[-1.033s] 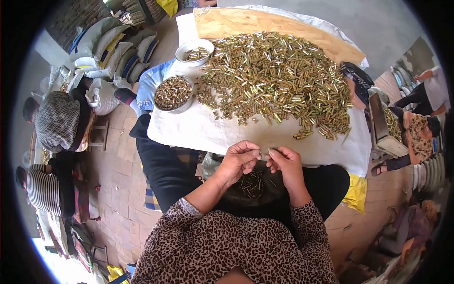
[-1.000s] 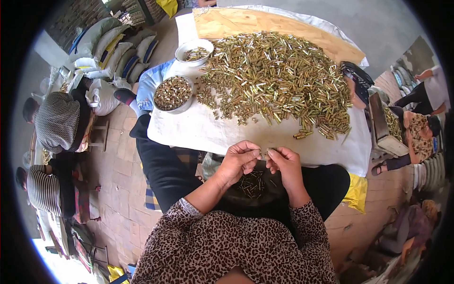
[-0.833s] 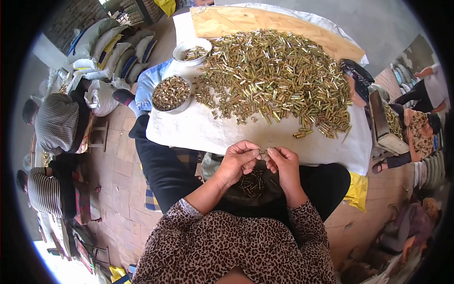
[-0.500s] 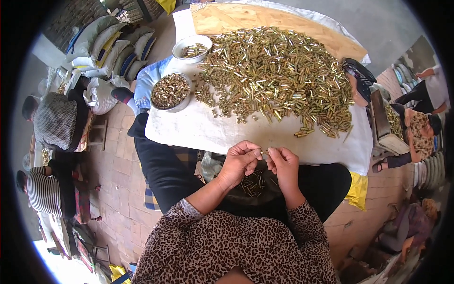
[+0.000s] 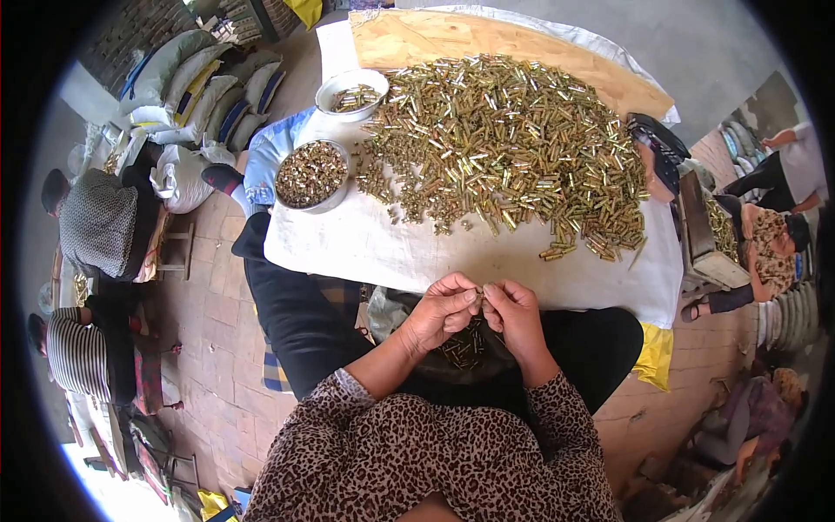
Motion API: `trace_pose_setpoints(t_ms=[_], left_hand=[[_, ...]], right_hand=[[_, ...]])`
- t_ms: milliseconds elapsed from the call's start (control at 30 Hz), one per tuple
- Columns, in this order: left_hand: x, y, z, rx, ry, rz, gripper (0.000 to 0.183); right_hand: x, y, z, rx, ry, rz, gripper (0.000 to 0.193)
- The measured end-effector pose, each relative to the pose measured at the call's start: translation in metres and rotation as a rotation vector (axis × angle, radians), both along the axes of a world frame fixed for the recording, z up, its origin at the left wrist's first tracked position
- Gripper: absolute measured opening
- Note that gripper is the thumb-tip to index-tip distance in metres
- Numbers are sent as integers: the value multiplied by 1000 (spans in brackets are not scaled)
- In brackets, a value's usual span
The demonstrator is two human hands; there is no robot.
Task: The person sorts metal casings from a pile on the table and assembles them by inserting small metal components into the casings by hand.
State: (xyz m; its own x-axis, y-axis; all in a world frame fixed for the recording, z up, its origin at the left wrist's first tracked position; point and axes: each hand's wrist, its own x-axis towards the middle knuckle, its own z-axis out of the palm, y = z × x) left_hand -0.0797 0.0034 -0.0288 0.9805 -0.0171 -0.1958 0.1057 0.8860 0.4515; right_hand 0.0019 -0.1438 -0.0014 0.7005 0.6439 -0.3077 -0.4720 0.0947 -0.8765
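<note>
Above my lap my left hand (image 5: 442, 311) and my right hand (image 5: 513, 317) meet, thumbs and forefingers pinched together. A small brass-coloured metal piece (image 5: 479, 296) is between the fingertips, mostly covered by them. Just below the hands a dark bag (image 5: 487, 367) lies in my lap, holding similar slim pieces (image 5: 461, 348). On the white-covered table (image 5: 365, 239) ahead spreads a large heap of small brass-coloured metal cylinders (image 5: 513, 148). Smaller loose bits (image 5: 417, 202) lie along its left side.
Left of the heap stand a bowl (image 5: 337, 198) full of small metal nut-like bits and a white bowl (image 5: 323, 97) with some cylinders. A wooden board (image 5: 452, 36) backs the heap. People sit at other tables on both sides; stacked sacks (image 5: 178, 83) stand far left.
My two hands have come closer together, and the right one has shifted slightly left. The metal piece, visible in a gap between the fingers before, is now mostly covered.
</note>
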Motion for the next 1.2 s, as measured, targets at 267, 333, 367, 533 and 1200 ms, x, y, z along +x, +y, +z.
trace_pose_setpoints(t_ms=[267, 333, 367, 533, 1200], left_hand=[[2, 35, 3, 205, 39, -180, 6], [7, 49, 4, 388, 75, -373, 8], [14, 50, -2, 839, -6, -151, 12], [60, 72, -6, 1987, 59, 389, 14], [35, 54, -35, 1462, 68, 444, 9]], right_hand=[[38, 18, -24, -223, -538, 164, 22], [64, 25, -22, -380, -778, 170, 22], [75, 30, -27, -540, -1088, 34, 21], [99, 55, -48, -975, -1546, -61, 18], [43, 5, -11, -89, -30, 58, 17]])
